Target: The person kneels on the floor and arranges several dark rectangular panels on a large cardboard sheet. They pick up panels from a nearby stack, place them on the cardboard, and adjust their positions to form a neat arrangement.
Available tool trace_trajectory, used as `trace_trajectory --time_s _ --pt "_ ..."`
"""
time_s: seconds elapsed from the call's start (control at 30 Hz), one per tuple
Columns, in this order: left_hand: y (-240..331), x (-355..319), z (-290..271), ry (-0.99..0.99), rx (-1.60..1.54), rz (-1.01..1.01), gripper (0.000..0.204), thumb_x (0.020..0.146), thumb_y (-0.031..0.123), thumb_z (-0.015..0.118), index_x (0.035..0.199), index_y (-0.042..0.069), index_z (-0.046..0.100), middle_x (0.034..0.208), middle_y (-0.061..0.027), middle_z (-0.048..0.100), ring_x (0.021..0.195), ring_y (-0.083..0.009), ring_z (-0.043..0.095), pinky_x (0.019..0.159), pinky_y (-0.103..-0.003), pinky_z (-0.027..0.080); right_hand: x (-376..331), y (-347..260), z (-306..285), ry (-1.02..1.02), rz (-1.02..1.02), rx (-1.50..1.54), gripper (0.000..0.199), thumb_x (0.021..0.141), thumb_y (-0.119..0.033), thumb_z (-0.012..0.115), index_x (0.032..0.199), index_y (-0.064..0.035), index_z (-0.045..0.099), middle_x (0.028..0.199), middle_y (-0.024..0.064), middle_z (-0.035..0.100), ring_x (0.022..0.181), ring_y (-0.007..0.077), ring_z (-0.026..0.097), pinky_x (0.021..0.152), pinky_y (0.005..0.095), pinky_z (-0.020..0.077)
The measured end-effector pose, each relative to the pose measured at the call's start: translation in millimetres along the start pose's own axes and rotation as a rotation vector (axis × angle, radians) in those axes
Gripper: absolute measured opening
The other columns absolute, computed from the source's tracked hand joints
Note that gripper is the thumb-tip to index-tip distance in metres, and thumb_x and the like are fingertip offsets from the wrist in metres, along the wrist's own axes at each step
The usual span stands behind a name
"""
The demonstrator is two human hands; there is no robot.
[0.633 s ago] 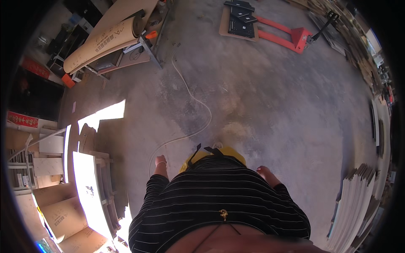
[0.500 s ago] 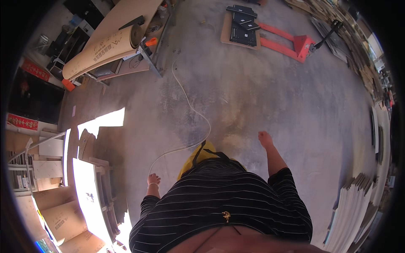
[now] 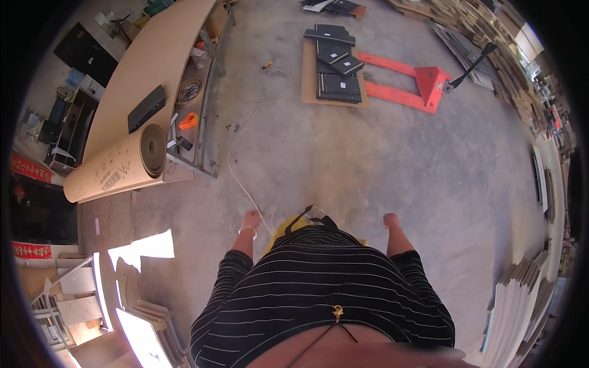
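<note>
My left hand [image 3: 250, 221] hangs at my left side, its fingers loosely curled with nothing seen in them, and a light band circles the wrist. At my right side my right hand [image 3: 389, 221] is loosely closed and also appears to hold nothing. Neither hand touches anything around it. Close to my left hand, a pale cable [image 3: 236, 178] runs along the concrete floor and passes out of sight by the yellow garment [image 3: 279, 236] at my waist.
Ahead left stands a workbench [image 3: 144, 67] with a big brown paper roll [image 3: 110, 168] and a black panel [image 3: 146, 108]. A red pallet jack [image 3: 429, 89] carries black panels [image 3: 338, 87] on cardboard. White boards [image 3: 515, 300] stack at right; long planks [image 3: 509, 76] lie farther off.
The workbench and pallet jack have come nearer and lower in view. My left hand has swung forward; my right hand has dropped back slightly.
</note>
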State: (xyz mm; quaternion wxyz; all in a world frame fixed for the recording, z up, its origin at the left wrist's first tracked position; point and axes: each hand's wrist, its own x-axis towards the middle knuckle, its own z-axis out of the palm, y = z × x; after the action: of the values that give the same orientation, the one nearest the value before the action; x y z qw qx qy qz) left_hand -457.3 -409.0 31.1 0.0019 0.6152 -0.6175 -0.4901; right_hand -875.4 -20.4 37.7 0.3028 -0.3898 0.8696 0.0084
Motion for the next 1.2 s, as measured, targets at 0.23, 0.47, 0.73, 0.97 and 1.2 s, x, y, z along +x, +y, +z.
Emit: trace_trajectory --time_s 0.23,0.47,0.73,0.97,1.2 --pt "315 139 -77 -0.039 -0.256 0.478 0.03 0.086 0.025 0.051 0.106 0.003 0.056 0.09 -0.0052 0.062 0.075 -0.0136 0.061 0.065 -0.026 0.046 -14 21 34 0.188 0.58 1.427 0.018 0.079 -0.008 0.047 0.062 -0.011 0.049 0.051 -0.0002 0.041 0.043 0.0108 0.044 0.037 0.0249 0.0337" --pt "283 296 -71 -0.059 0.231 0.415 0.03 0.087 0.024 0.047 0.109 0.005 0.054 0.088 -0.012 0.062 0.082 -0.022 0.06 0.077 -0.033 0.045 220 -2 77 -0.417 0.298 0.33 0.018 0.078 -0.025 0.054 0.078 -0.0081 0.061 0.072 0.0126 0.061 0.058 0.0247 0.058 0.051 0.0372 0.046" --pt "148 315 -169 0.042 -0.68 -0.514 0.017 0.078 0.023 0.055 0.086 0.009 0.059 0.076 -0.0109 0.06 0.055 -0.0271 0.059 0.047 -0.037 0.046 669 -164 -324 0.295 -0.024 0.067 0.022 0.083 -0.025 0.046 0.085 -0.0094 0.062 0.084 0.0129 0.063 0.079 0.0276 0.061 0.067 0.0384 0.0472" --pt "132 406 -129 0.174 0.135 -0.407 0.023 0.079 0.028 0.05 0.085 0.009 0.063 0.083 -0.0136 0.063 0.065 -0.0308 0.061 0.055 -0.041 0.049 857 -422 -575 0.436 -0.423 0.634 0.027 0.086 -0.024 0.052 0.102 -0.0029 0.058 0.092 0.013 0.062 0.086 0.0251 0.06 0.076 0.032 0.0454" --pt "346 692 -286 0.032 0.259 -0.248 0.023 0.082 0.026 0.051 0.083 0.005 0.061 0.073 -0.0122 0.061 0.068 -0.0262 0.06 0.059 -0.038 0.049 928 -502 -471 0.018 -0.317 0.378 0.031 0.084 -0.03 0.049 0.102 -0.007 0.059 0.101 0.017 0.06 0.092 0.0317 0.058 0.079 0.0392 0.0461"
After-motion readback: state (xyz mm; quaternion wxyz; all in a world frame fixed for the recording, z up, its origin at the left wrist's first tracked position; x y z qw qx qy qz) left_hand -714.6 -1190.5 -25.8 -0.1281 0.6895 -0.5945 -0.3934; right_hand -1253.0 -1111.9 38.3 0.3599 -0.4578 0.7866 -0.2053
